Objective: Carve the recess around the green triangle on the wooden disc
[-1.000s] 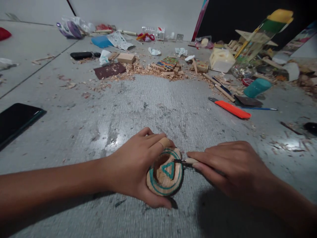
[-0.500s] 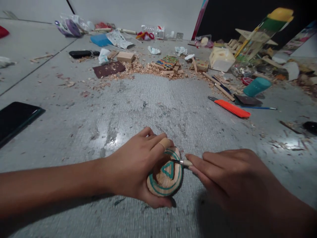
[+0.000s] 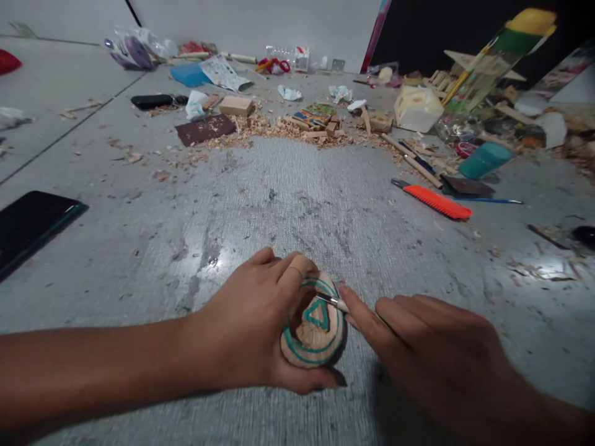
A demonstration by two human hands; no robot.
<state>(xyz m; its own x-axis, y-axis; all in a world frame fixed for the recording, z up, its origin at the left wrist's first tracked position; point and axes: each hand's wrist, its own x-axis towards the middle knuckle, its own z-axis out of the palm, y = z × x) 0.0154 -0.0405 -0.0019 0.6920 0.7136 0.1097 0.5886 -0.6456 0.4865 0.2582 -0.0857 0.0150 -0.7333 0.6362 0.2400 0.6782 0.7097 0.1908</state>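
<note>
A round wooden disc lies at the lower middle of the view, marked with green rings and a green triangle; a hollow is cut around the triangle. My left hand grips its left side, fingers over the far edge and thumb along the near edge. A bandage-like strip wraps one finger. My right hand is closed around the pale handle of a carving knife. Its thin metal blade touches or hovers over the hollow above the triangle; I cannot tell which.
An orange utility knife lies to the right, near a teal cylinder. A black phone is at left. Farther back are wood shavings, brown sandpaper, a wood block and a tilted bottle.
The disc has turned slightly in my left hand's grip, and its triangle points differently. My right hand has shifted a little left with the knife, its index finger closer to the disc's rim.
</note>
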